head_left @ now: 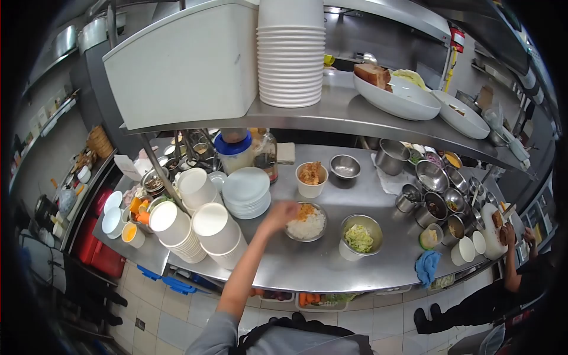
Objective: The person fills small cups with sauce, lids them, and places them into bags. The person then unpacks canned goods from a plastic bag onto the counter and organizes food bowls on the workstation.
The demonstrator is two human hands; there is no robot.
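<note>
My left hand (282,216) reaches over the left rim of a metal bowl (306,239) of white rice (309,226). Its fingers look curled together; whatever they may hold is hidden. Orange bits (306,210) lie on the rice beside my fingertips. Behind the bowl stands a white paper tub (311,189) with fried-looking brown pieces (312,173) in it. To the right, a metal bowl of shredded green cabbage (358,238) rests on a white tub (349,253). My right hand is out of view.
Stacked white tubs (216,228) and plates (246,192) stand left on the steel counter (284,266). An empty metal bowl (345,167) sits behind. Metal containers (432,176) and a blue cloth (426,268) are right, near another person (520,266). A shelf (331,112) hangs overhead.
</note>
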